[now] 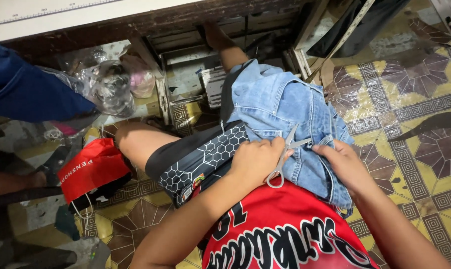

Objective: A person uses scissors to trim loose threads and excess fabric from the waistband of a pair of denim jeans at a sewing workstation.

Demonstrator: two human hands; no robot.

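Two hands work on a light blue denim garment (280, 107) draped over the person's right thigh. The left hand (255, 160) rests at the garment's near edge, fingers curled around small silver scissors (284, 155), blades pointing up into the denim. Just right of the scissors, the right hand (346, 164) pinches a fold of denim. Left of the garment, on the patterned floor, lies a red bag (93, 167).

A red bag (93, 168) with white lettering lies on the tiled floor (409, 164) at left, beside the knee; behind it, crumpled clear plastic bags (108, 87) sit heaped under the tabletop (61, 17)
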